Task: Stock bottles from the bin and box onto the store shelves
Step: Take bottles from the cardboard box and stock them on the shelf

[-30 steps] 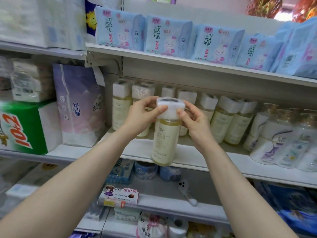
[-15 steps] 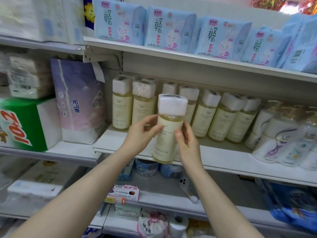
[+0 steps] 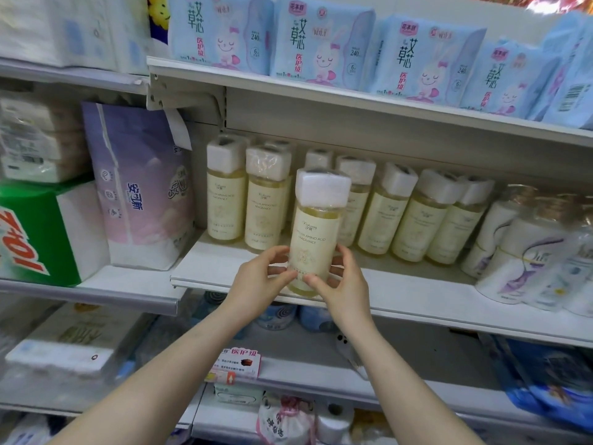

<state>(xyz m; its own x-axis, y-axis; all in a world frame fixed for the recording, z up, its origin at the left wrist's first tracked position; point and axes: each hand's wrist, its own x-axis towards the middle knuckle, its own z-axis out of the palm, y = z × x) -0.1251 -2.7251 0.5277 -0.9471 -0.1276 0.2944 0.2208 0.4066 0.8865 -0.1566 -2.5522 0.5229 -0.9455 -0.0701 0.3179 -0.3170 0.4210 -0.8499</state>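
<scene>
A tall yellow bottle (image 3: 316,226) with a white cap and cream label stands upright at the front edge of the middle shelf (image 3: 417,300). My left hand (image 3: 261,282) grips its lower part from the left. My right hand (image 3: 341,284) grips it from the right, fingers curled round the base. Behind it a row of several matching yellow bottles (image 3: 401,216) lines the back of the shelf.
White pump bottles (image 3: 526,252) fill the shelf's right end. A purple tissue pack (image 3: 144,187) and a green-and-white pack (image 3: 41,232) sit on the left. Blue pad packs (image 3: 321,43) line the shelf above. Small goods lie on the lower shelf (image 3: 288,374).
Both hands slid from the bottle's cap down to its lower body, and the bottle moved up and onto the shelf's front edge.
</scene>
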